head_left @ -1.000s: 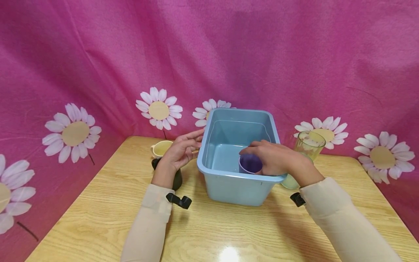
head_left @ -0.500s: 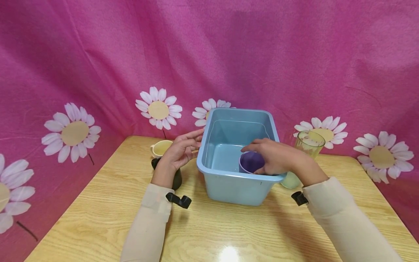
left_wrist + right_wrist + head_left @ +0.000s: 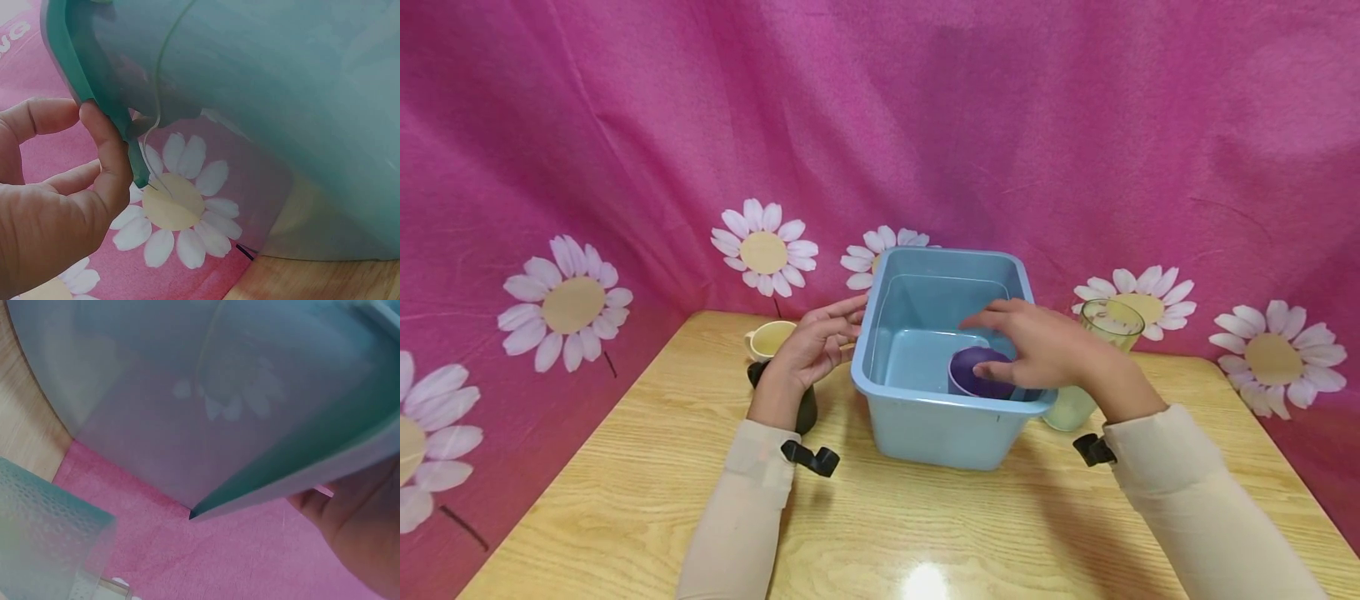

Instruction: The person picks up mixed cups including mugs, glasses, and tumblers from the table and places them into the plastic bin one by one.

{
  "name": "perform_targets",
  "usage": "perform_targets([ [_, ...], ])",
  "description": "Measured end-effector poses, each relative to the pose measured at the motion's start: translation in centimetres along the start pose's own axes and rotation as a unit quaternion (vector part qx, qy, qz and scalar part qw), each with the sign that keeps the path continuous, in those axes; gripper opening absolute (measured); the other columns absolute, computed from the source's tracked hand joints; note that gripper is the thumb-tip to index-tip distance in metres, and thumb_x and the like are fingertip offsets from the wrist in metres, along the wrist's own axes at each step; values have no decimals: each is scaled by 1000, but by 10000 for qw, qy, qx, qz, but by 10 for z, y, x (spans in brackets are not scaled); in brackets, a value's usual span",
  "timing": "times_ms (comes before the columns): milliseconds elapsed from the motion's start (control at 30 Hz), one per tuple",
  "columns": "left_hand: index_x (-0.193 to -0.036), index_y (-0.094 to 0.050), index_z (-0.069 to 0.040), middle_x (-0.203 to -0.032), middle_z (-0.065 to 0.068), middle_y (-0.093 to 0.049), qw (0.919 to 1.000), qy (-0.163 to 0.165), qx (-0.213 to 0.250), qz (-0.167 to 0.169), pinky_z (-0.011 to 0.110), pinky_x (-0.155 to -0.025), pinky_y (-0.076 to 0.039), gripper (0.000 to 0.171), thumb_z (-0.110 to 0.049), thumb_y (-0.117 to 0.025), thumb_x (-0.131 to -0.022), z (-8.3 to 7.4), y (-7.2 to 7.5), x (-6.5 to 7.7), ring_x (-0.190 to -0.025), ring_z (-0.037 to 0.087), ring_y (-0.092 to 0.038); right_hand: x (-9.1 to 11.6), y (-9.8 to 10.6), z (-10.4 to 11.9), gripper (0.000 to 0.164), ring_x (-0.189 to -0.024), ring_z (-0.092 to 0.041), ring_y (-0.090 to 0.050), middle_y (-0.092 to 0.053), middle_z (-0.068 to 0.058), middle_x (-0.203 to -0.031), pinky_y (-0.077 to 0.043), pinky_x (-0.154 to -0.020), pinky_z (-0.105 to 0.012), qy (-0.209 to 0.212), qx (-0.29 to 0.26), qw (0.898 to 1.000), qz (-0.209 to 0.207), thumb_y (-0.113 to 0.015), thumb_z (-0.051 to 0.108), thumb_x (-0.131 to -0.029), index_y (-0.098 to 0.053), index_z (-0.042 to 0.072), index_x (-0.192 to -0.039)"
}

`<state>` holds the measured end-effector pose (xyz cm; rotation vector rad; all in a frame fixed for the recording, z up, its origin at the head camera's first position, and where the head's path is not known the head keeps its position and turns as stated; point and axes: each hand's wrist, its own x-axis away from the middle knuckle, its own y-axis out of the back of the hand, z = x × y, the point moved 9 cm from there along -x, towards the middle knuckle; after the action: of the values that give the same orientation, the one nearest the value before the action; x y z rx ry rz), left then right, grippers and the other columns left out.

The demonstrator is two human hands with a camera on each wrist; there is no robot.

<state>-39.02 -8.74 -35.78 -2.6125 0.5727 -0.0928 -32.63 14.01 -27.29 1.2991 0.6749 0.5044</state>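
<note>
Right grip [image 3: 1037, 350], fingers loose, hovers over purple cup [image 3: 976, 372] inside blue bin [image 3: 925, 433]; left grip [image 3: 812, 346] flat against bin.

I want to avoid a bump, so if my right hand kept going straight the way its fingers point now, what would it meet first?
Probably the blue bin's left inner wall: the right hand points left over the purple cup inside. Its height is hard to judge.

Purple cup [image 3: 979, 372] sits inside blue plastic tub [image 3: 925, 417], tipped toward near right corner, mouth facing up and forward. Tub stands upright, open-topped, on the wooden bench [image 3: 625, 500], mid-back.
</note>
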Motion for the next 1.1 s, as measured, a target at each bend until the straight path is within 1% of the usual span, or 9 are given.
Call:
perform_targets([
  [167,-155,-43,-3,-150,22,-48,10000,13,-48,0,30,-82,-58,60,8,-46,-96,0,0,-1,-88,16,-68,5,12,-3,44,-107,-24,-63,-67,-5,-119,-53,-92,-48,40,-38,9994,-337,-74,26,-90,-68,11,-131],
  [367,-154,-43,-3,-143,19,-53,10000,5,-22,-14,30,-81,-58,60,8,-46,-96,1,2,-2,-87,16,-68,13,21,-14,44,-108,-25,-63,-68,-6,-120,-52,-95,-50,-139,-53,9985,-531,-74,25,-89,-69,10,-129],
  [433,-154,-43,-2,-143,19,-54,10000,0,-5,-2,30,-80,-59,60,8,-46,-96,1,2,-2,-85,16,-68,17,23,-18,44,-105,-25,-63,-67,-7,-122,-52,-92,-49,-229,-61,9982,-553,-74,26,-89,-68,11,-131],
  [567,-155,-42,-2,-144,19,-53,10000,-15,7,16,30,-80,-59,60,9,-45,-96,0,1,-1,-85,15,-68,25,26,-27,44,-108,-27,-61,-67,-8,-127,-51,-93,-52,-411,-192,9972,-601,-74,24,-91,-68,13,-132],
  [667,-154,-42,-1,-144,20,-53,10000,-12,41,6,30,-80,-59,59,9,-45,-96,0,1,-1,-85,16,-68,34,31,-34,42,-113,-29,-63,-68,-8,-126,-51,-94,-53,-383,-269,9956,-809,-74,19,-88,-70,12,-129],
  [833,-155,-42,-1,-149,22,-48,10000,10,78,20,30,-81,-59,59,9,-46,-96,0,-1,0,-85,15,-68,51,40,-46,42,-89,-18,-64,-71,-8,-115,-55,-78,-44,-250,-141,9915,-1272,-77,14,-83,-72,6,-124],
  [900,-154,-42,-1,-151,23,-47,10000,2,71,10,30,-81,-59,59,9,-47,-96,0,-1,0,-86,15,-68,58,40,-52,42,-86,-16,-62,-71,-6,-112,-54,-75,-44,-292,-132,9904,-1347,-78,14,-82,-72,6,-123],
  [1000,-155,-42,-1,-152,23,-45,10000,-3,28,22,30,-82,-58,60,9,-47,-96,0,0,0,-87,15,-68,65,40,-60,44,-89,-18,-65,-72,-4,-109,-54,-75,-46,-240,-92,9892,-1444,-79,14,-80,-72,8,-123],
  [1100,-155,-41,-1,-154,24,-43,10000,-10,-3,52,30,-82,-58,60,9,-46,-96,0,0,1,-88,15,-67,72,39,-67,43,-85,-15,-64,-73,0,-103,-53,-72,-40,-204,-57,9880,-1531,-80,12,-78,-73,9,-121],
])
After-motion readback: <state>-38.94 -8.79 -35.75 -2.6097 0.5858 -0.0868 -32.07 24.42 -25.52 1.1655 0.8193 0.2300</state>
